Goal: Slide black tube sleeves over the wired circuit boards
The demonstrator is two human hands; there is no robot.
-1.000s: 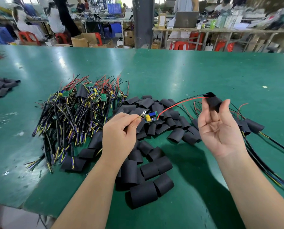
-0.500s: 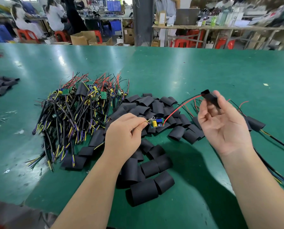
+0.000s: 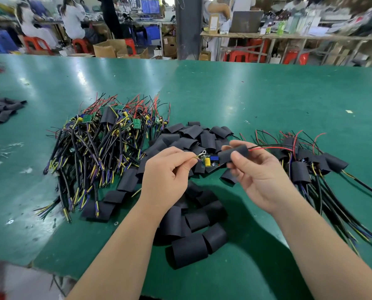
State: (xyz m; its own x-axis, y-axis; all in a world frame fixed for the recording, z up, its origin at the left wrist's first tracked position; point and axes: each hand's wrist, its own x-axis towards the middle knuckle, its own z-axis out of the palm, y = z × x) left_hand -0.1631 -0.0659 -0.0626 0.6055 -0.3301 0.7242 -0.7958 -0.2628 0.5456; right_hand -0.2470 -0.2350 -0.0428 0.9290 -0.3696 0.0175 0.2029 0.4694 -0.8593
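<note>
My left hand [image 3: 167,178] pinches the yellow wire with the ring terminal [image 3: 202,153] at one end of a small circuit board [image 3: 210,161]. The board carries a yellow and a blue part and hangs between my hands above the sleeve pile. My right hand [image 3: 258,172] pinches a black tube sleeve [image 3: 235,153] threaded on the board's red and black wires [image 3: 267,148]. The sleeve's open end touches the right edge of the board. Loose black sleeves [image 3: 189,250] lie piled under my hands.
A heap of bare wired boards [image 3: 98,144] lies to the left on the green table [image 3: 245,94]. Sleeved boards with long cables [image 3: 306,167] lie to the right. More black sleeves [image 3: 1,109] sit at the far left edge. People work at benches behind.
My right hand has slid the black sleeve leftward along the red and black wires, from their far end up to the board's edge. My left hand keeps its pinch on the wire.
</note>
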